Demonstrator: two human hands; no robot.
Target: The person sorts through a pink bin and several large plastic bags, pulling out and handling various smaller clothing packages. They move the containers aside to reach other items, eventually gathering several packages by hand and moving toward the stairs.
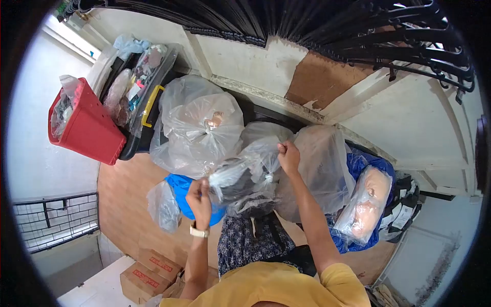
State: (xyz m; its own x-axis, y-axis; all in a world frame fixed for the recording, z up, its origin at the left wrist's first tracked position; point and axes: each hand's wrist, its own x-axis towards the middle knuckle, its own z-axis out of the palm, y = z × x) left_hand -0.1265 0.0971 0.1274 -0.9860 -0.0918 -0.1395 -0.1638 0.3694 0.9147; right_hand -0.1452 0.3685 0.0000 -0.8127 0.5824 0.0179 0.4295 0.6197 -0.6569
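A clear plastic bag [240,176] with something dark inside is stretched between my hands, in front of my body. My left hand [199,198], with a pale watch or band at the wrist, is closed on the bag's left side. Higher up and to the right, my right hand [289,157] pinches the bag's upper edge. A knotted tuft shows on the bag near its right side. Just behind it sits a big knotted clear bag [197,125]. Beside my left hand lies a blue bag [181,192], next to a small clear bag [163,207].
A red basket [87,125] and a dark bin with a yellow handle [152,106] stand at left. Black hangers [409,38] hang overhead. To the right are another large clear bag [319,171] and a wrapped pinkish bundle [369,199]. Cardboard boxes [146,281] sit lower left.
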